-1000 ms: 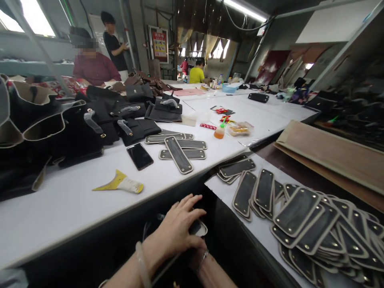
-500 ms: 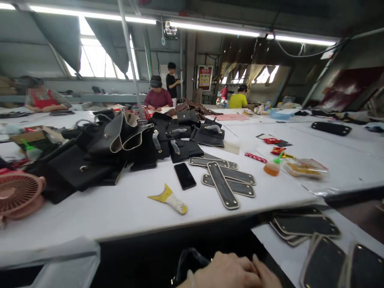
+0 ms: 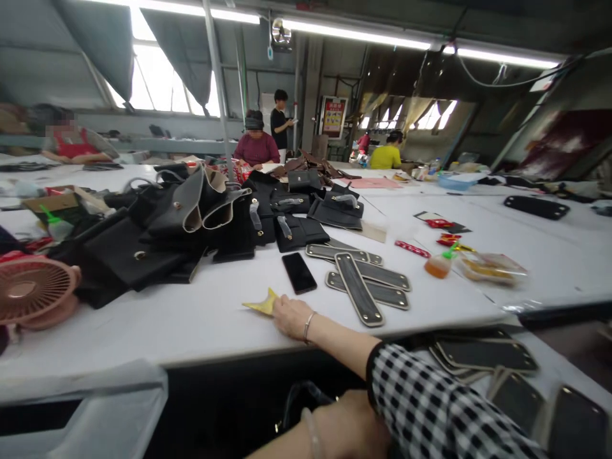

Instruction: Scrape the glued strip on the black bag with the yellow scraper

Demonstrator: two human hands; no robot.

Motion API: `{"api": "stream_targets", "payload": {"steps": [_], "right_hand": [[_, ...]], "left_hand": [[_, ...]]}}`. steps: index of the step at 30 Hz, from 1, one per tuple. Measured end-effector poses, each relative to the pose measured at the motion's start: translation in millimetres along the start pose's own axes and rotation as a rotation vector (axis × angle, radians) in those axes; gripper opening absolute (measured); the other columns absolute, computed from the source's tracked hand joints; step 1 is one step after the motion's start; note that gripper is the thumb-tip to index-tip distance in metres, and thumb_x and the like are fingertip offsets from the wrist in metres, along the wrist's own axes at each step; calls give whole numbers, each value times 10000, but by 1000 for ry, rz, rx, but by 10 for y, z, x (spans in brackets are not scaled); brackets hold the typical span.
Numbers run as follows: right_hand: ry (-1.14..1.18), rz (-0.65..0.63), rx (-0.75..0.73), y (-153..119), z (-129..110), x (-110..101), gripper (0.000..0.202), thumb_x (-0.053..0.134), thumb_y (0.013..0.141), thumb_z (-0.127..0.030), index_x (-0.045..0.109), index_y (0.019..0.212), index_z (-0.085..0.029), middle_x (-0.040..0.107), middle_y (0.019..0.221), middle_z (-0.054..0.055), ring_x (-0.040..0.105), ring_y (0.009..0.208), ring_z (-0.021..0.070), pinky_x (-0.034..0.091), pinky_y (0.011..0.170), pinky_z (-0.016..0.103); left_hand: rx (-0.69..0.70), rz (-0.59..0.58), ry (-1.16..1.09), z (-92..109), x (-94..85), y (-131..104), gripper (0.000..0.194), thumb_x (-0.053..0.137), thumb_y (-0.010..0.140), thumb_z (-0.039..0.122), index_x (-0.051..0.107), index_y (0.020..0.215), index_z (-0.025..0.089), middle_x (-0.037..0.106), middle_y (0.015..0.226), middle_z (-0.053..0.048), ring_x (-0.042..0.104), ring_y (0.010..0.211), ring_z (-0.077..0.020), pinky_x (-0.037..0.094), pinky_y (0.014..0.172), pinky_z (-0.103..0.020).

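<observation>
My right hand, in a black-and-white checked sleeve with a thin bracelet at the wrist, lies on the white table. It is closed over the handle of a yellow scraper, whose blade sticks out to the left. My left hand, with a bangle on the wrist, is low at the frame's bottom beside a black bag under the table edge. Its fingers are hidden behind the right sleeve. A black phone lies just beyond my right hand.
Several dark edged leather strips lie crossed right of the phone. A pile of black bags fills the left middle, with a pink fan at the left edge. Flat dark panels are stacked lower right. An orange bottle stands farther right. Other people sit at the far side.
My right hand has come up from the bag below the table and reached onto the yellow scraper. The view has lifted and swung left since a second ago.
</observation>
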State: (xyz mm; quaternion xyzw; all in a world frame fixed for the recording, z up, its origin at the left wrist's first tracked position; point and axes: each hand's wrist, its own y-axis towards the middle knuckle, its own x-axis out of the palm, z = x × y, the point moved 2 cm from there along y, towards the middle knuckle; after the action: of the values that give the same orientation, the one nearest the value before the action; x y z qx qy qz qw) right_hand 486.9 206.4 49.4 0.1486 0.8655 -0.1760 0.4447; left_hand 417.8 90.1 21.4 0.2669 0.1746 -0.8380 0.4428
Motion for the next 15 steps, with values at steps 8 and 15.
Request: {"api": "stream_targets", "payload": {"steps": [8, 15], "right_hand": [[737, 264, 350, -1859, 1254, -896, 246, 476, 856, -286, 482, 1081, -185, 634, 924, 32, 594, 630, 135, 500, 584, 273], [1225, 478, 737, -3414, 1440, 154, 404, 661, 740, -537, 552, 888, -177, 582, 778, 28, 538, 573, 117, 468, 572, 270]], "left_hand": [[-153, -400, -358, -6, -355, 339, 742, 502, 762, 807, 661, 1098, 165, 668, 1124, -115, 588, 1085, -325, 414, 1000, -464], [-128, -727, -572, -182, -82, 619, 840, 344, 778, 870, 668, 1070, 152, 703, 963, -89, 639, 982, -260, 472, 938, -380]]}}
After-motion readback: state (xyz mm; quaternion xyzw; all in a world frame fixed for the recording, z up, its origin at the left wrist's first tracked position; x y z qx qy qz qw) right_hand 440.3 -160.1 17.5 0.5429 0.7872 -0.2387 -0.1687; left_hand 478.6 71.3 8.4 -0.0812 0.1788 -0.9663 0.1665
